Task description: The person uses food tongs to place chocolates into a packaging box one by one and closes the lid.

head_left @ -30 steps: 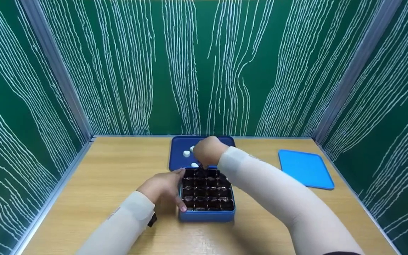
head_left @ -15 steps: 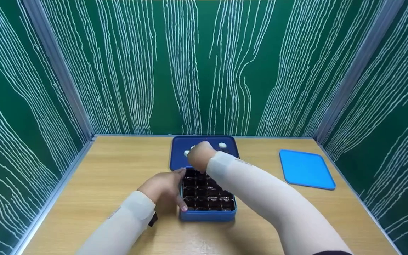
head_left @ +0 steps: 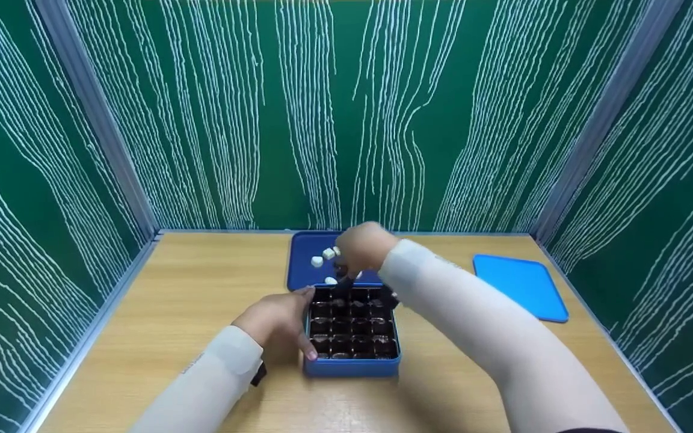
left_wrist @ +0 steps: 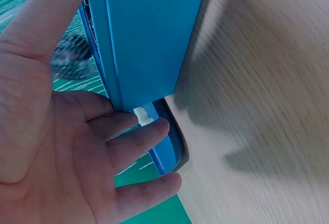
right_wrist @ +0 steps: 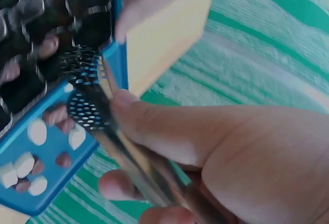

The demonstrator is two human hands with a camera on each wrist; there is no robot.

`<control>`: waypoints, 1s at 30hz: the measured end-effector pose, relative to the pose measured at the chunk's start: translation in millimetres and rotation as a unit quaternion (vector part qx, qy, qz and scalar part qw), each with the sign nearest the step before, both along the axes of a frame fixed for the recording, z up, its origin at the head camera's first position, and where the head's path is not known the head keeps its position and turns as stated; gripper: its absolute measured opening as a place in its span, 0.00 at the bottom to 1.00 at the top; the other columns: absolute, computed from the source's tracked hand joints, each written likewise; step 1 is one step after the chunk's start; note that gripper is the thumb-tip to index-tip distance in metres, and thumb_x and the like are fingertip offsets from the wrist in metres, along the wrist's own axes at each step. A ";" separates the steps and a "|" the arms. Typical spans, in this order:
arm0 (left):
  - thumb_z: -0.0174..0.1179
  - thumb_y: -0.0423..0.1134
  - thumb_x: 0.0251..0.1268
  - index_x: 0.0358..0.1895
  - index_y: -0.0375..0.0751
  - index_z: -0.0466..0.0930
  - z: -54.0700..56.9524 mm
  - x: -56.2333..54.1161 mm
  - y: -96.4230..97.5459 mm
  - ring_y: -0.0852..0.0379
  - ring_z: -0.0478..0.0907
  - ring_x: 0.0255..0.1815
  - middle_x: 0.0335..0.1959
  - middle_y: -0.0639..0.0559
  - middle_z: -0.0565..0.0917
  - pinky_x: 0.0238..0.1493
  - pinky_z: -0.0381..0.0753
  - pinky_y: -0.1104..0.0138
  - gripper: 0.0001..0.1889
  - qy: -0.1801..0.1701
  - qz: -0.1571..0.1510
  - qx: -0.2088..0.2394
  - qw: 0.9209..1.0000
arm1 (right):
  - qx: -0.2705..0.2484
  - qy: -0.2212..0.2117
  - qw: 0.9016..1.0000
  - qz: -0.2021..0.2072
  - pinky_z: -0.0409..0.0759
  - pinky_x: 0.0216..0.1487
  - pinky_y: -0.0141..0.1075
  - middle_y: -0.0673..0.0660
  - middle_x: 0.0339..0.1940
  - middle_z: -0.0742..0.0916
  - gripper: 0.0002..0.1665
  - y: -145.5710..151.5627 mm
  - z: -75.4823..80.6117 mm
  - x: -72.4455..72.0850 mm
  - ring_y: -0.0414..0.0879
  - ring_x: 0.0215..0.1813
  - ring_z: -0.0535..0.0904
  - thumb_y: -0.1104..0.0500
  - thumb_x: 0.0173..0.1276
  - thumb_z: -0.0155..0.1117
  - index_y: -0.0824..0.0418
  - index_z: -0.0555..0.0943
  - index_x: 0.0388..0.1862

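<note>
My left hand (head_left: 277, 316) holds the left side of a blue box (head_left: 352, 368), thumb on the front rim and index finger at the back corner; in the left wrist view the other fingers stick out beyond the box wall (left_wrist: 149, 39). Dark, shiny compartments (head_left: 352, 328) fill the box. In the right wrist view my right hand (right_wrist: 205, 142) pinches metal tongs with perforated tips (right_wrist: 88, 112), a little apart over the box's back edge. Beyond them, several small white pieces (head_left: 317, 261) lie on a dark blue tray (head_left: 299, 273) behind the box. My right hand covers part of the tray.
A light blue square lid or tray (head_left: 521, 288) lies flat on the wooden table (head_left: 220, 264) at the right. Green walls (head_left: 346, 120) with white streaks enclose the table at the back and both sides.
My right hand swung left and nearer, then back right and away with the tongs, uncovering white pieces at the tray's left. The left hand and box stay in place.
</note>
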State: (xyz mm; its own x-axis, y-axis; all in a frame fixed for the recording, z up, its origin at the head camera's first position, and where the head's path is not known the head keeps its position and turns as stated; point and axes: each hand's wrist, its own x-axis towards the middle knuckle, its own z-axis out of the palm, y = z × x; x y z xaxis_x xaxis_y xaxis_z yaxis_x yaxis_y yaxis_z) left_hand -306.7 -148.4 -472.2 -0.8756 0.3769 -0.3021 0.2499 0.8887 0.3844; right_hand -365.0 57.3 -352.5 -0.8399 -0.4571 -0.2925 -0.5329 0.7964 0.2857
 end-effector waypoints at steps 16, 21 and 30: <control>0.93 0.64 0.35 0.96 0.46 0.45 -2.4 -1.4 -0.2 0.36 0.56 0.95 0.98 0.48 0.49 0.94 0.63 0.43 0.85 -0.020 -0.004 -0.016 1.000 | -0.122 0.060 0.979 -0.152 0.94 0.48 0.54 0.58 0.38 0.93 0.18 102.8 -49.9 -68.8 0.48 0.34 0.80 0.49 0.84 0.69 0.61 0.86 0.36; 0.93 0.64 0.35 0.96 0.45 0.45 0.7 -1.1 0.5 0.36 0.56 0.95 0.98 0.48 0.49 0.94 0.62 0.43 0.84 -0.017 -0.006 -0.016 1.000 | -0.145 0.059 0.974 -0.166 0.95 0.51 0.56 0.63 0.46 0.95 0.15 111.9 -69.6 -78.3 0.52 0.40 0.87 0.53 0.83 0.71 0.65 0.90 0.46; 0.93 0.62 0.37 0.96 0.44 0.45 2.2 -1.4 1.2 0.36 0.56 0.95 0.98 0.48 0.49 0.95 0.61 0.44 0.83 -0.019 -0.007 -0.010 1.000 | -0.147 0.063 0.973 -0.167 0.97 0.48 0.55 0.62 0.44 0.96 0.11 108.4 -91.2 -84.9 0.53 0.41 0.92 0.59 0.82 0.65 0.64 0.91 0.45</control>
